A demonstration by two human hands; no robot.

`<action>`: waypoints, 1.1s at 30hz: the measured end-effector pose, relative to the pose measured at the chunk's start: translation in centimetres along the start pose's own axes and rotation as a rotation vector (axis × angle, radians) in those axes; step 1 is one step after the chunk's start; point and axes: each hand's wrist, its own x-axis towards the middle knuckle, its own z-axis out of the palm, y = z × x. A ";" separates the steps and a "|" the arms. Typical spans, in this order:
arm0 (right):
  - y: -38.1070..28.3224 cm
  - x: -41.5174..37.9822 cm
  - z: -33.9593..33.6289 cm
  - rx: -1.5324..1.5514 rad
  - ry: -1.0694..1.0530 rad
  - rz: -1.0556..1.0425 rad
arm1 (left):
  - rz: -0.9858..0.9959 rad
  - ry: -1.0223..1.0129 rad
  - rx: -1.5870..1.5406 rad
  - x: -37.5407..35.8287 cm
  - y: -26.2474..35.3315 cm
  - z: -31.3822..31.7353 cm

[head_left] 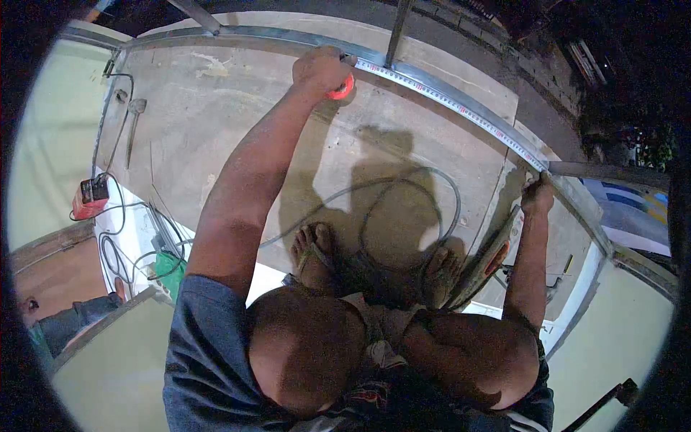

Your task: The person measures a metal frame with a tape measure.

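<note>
My left hand (320,68) is closed around a tape measure with an orange-red case (341,88), held against the metal rail (288,34) at the far edge of the floor. The pale tape blade (461,109) is pulled out along that rail toward the right. At its other end, my right hand (538,196) is closed on the tape, close to where a metal bar (612,173) meets the rail. The fingertips of the right hand are partly hidden.
A dark cable (457,194) loops over the board floor (216,115) around my feet. On the left lie a hammer (134,122), a red box (89,200) with cables and a green item (167,270). An upright bar (398,36) rises from the rail. Another person's dark clothing (79,320) shows lower left.
</note>
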 end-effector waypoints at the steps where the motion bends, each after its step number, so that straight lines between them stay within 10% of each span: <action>1: 0.1 0.4 -0.3 0.000 0.000 0.000 | 0.015 -0.004 -0.023 -0.2 0.1 -0.3; 33: -0.2 -0.5 0.6 0.072 -0.025 0.006 | 0.071 0.036 0.024 0.3 -0.4 0.5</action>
